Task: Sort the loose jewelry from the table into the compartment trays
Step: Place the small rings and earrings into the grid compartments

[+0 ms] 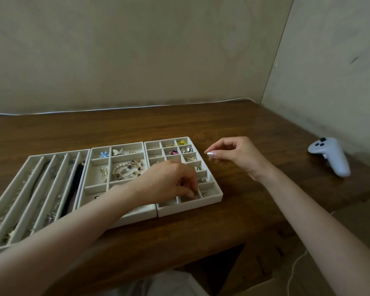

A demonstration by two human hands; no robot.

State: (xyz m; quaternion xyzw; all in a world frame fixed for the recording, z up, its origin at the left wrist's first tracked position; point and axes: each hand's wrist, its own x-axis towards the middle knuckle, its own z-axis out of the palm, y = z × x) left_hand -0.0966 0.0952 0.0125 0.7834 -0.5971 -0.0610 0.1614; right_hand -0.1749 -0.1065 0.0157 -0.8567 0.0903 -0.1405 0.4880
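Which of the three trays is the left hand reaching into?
The rightmost tray, the one with many small square compartments; the left hand dips fingertips into its near row.

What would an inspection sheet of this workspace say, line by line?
Surface: brown wooden table.
Job's things: three white trays side by side. The long-slot tray holds chains, the middle tray holds a bead bracelet and charms, and the grid tray holds small pieces.
Clutter: white game controller on the table's right.
Grips: left hand has its fingertips down in the grid tray's near row. Right hand hovers right of that tray, fingers curled. Whether either holds a piece cannot be told.
Cables: white cable along the table's back edge; second cable at lower right.
Surroundings: plain walls.
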